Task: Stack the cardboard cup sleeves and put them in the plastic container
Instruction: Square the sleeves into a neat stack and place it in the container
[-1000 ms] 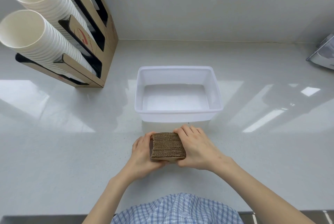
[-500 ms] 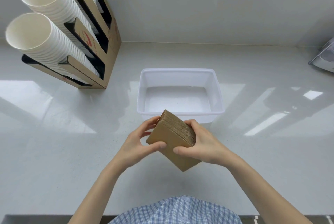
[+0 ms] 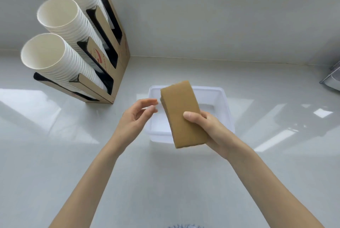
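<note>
A flat stack of brown cardboard cup sleeves [image 3: 181, 113] is held in the air over the clear plastic container [image 3: 227, 111], broad face toward me, tilted a little. My right hand [image 3: 207, 128] grips its lower right part, thumb on the front face. My left hand [image 3: 137, 117] hovers just left of the stack, fingers apart and curled, touching nothing. The container sits on the white counter; the stack and both hands hide much of its inside.
A cardboard dispenser [image 3: 117, 58] holding three tilted rows of white paper cups [image 3: 60, 18] stands at the back left. A metal object [image 3: 331, 78] pokes in at the right edge. The wall runs close behind the container.
The stack has been lifted from near the counter and turned flat face toward me above the container. My left hand has let go of it; only the right hand holds it now.
</note>
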